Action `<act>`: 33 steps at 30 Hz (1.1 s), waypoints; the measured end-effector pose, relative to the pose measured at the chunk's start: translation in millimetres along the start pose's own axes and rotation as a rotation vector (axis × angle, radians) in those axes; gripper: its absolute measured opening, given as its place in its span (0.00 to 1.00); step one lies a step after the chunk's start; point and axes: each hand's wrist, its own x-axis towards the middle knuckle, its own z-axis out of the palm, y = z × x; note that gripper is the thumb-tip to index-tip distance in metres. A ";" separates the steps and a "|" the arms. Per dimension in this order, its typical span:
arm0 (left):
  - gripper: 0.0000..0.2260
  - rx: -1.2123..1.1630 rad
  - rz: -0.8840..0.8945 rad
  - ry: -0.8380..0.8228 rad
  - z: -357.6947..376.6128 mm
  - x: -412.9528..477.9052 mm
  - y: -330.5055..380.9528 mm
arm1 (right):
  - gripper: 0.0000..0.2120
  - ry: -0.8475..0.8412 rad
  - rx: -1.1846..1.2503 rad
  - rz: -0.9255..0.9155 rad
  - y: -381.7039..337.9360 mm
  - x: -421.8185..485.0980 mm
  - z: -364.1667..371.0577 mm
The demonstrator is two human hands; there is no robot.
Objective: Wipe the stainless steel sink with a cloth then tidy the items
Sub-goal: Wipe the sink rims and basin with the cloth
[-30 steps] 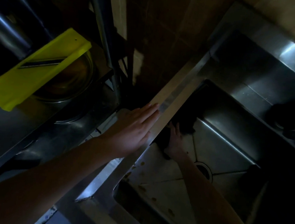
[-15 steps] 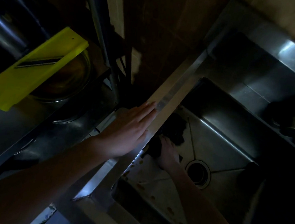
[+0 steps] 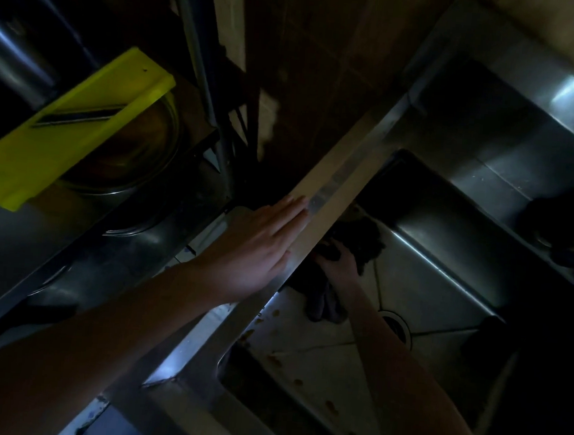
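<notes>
The stainless steel sink (image 3: pixel 451 292) fills the right half of the dim view, its drain (image 3: pixel 395 325) near the basin's middle. Brown stains dot the basin floor near the left wall. My right hand (image 3: pixel 339 261) is down in the basin against the left wall, gripping a dark cloth (image 3: pixel 359 240) that bunches around and below the fingers. My left hand (image 3: pixel 259 246) lies flat with fingers stretched on the sink's left rim (image 3: pixel 329 186), holding nothing.
A yellow cutting board (image 3: pixel 69 131) with a dark knife on it rests over a metal bowl (image 3: pixel 139 161) on the steel rack at left. A dark item (image 3: pixel 566 232) sits on the sink's back ledge at right. A rack post (image 3: pixel 204 66) rises between.
My right hand has slid the cloth along the left side of the basin, first toward me, then back up against the wall. The left hand stays on the rim.
</notes>
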 end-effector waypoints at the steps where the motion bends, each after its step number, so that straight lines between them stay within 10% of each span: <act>1: 0.24 -0.005 -0.002 -0.005 -0.2 0.2 -0.1 | 0.19 0.006 0.094 0.022 -4.5 1.4 1.7; 8: 0.25 -0.065 -0.014 -0.050 1.3 1.7 -2.5 | 0.14 0.156 -0.123 0.307 -16.9 18.0 15.5; 20: 0.24 -0.055 -0.007 -0.025 2.4 1.0 -2.4 | 0.10 0.285 0.093 0.165 -17.9 20.5 3.7; 33: 0.26 -0.016 -0.006 -0.014 2.3 -0.5 -1.4 | 0.35 -0.025 -0.399 0.005 31.3 -36.3 6.9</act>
